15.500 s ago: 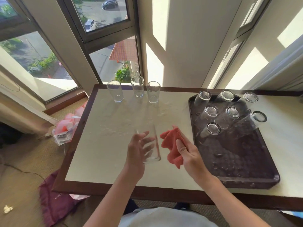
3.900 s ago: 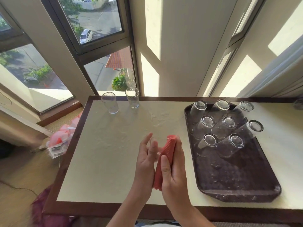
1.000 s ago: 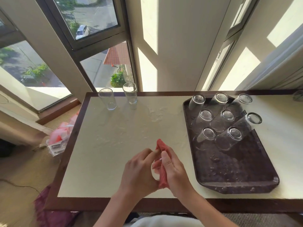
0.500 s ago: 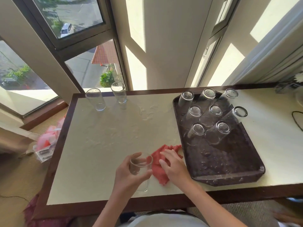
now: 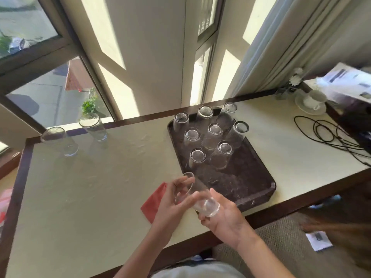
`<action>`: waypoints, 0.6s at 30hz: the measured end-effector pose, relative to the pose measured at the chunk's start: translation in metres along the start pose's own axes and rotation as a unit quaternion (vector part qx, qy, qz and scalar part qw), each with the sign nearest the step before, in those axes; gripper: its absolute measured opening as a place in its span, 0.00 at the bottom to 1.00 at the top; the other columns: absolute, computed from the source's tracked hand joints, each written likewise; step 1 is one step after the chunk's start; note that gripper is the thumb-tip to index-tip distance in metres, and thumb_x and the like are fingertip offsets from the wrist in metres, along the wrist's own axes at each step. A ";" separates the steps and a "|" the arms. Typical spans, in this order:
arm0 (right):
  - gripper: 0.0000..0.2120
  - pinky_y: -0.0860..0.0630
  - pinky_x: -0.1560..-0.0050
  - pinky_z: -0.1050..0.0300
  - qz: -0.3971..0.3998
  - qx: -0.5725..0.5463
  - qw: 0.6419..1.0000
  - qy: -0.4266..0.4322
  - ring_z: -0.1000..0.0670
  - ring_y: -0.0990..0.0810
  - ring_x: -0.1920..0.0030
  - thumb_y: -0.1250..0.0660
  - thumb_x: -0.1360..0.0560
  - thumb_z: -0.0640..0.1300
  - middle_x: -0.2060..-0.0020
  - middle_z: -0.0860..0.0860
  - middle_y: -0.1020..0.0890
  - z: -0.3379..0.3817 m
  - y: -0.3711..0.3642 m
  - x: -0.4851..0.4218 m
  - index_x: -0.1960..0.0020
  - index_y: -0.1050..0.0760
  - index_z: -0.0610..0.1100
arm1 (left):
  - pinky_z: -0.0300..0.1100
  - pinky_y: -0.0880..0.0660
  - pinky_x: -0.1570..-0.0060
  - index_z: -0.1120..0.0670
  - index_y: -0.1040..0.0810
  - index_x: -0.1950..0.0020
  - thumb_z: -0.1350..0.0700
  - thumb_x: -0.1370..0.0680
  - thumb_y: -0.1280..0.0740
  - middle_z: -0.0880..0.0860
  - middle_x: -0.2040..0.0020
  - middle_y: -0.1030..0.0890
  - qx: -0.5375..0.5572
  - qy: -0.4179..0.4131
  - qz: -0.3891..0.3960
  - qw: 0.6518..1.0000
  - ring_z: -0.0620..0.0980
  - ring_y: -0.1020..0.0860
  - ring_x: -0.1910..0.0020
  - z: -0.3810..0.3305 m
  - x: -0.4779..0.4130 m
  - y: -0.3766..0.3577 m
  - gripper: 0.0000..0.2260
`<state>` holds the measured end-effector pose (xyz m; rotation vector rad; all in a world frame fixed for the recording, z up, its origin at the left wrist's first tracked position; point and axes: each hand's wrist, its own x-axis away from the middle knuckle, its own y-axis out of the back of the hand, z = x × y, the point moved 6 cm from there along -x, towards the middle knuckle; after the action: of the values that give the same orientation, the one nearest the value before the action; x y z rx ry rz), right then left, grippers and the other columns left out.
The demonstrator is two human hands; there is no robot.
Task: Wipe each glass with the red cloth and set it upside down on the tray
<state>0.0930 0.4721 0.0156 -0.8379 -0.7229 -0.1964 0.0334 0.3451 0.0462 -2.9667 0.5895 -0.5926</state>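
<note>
glass [image 5: 203,205] now off the table [image 5: 90,197], tilted, clamped in fingers [image 5: 215,196] of left hand [image 5: 170,207] and right hand [image 5: 224,219]; red cloth [image 5: 153,201] released

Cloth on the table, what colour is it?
The cloth is red; the head view shows it.

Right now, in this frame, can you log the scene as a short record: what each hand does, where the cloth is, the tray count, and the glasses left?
held: clear drinking glass, tilted, above the table's near edge
left hand: grips the glass near its rim
right hand: grips its base
red cloth: lies on the cream tabletop, partly hidden by the left hand
dark brown rectangular tray: carries eight upturned glasses
waiting: two upright clear glasses at the far left edge
</note>
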 end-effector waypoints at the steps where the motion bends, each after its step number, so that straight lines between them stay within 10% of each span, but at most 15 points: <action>1: 0.25 0.29 0.67 0.58 -0.032 0.005 0.999 0.020 0.48 0.26 0.63 0.28 0.29 0.52 0.51 0.40 0.20 0.008 0.011 0.002 0.39 0.24 0.37 | 0.39 0.24 0.40 0.46 0.23 0.38 0.40 0.34 0.21 0.45 0.41 0.18 -0.037 0.005 0.023 0.999 0.41 0.22 0.39 0.004 -0.004 0.000 0.27; 5: 0.21 0.41 0.79 0.64 -0.149 0.110 0.975 0.125 0.52 0.33 0.77 0.20 0.41 0.48 0.65 0.46 0.25 0.058 0.050 0.018 0.54 0.25 0.42 | 0.37 0.27 0.40 0.41 0.25 0.37 0.36 0.33 0.25 0.42 0.39 0.21 -0.246 -0.011 -0.005 0.969 0.37 0.23 0.40 0.022 -0.028 0.023 0.27; 7: 0.20 0.43 0.80 0.66 -0.201 0.194 0.943 0.181 0.53 0.35 0.79 0.19 0.41 0.45 0.68 0.47 0.25 0.087 0.064 0.029 0.58 0.26 0.42 | 0.46 0.35 0.29 0.43 0.32 0.28 0.37 0.26 0.31 0.48 0.26 0.32 -0.436 0.004 -0.078 0.897 0.49 0.35 0.25 0.036 -0.041 0.047 0.29; 13: 0.17 0.30 0.60 0.59 -0.373 0.590 0.671 0.251 0.49 0.25 0.58 0.19 0.38 0.50 0.55 0.49 0.23 0.171 0.075 0.035 0.55 0.24 0.49 | 0.60 0.54 0.24 0.38 0.54 0.20 0.31 0.22 0.46 0.50 0.19 0.67 -0.578 0.162 -0.080 0.796 0.59 0.64 0.21 0.094 -0.045 0.075 0.34; 18: 0.20 0.24 0.53 0.54 -0.404 0.659 0.590 0.233 0.41 0.21 0.56 0.21 0.36 0.51 0.49 0.47 0.27 0.210 0.070 0.003 0.49 0.24 0.48 | 0.60 0.54 0.24 0.36 0.54 0.21 0.30 0.23 0.45 0.47 0.20 0.67 -0.584 0.150 -0.095 0.792 0.56 0.65 0.21 0.100 -0.045 0.079 0.34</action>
<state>0.0197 0.6739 0.0691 1.0353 -0.4861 -0.5650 0.0051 0.2875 -0.0727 -4.1650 0.9586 -1.0148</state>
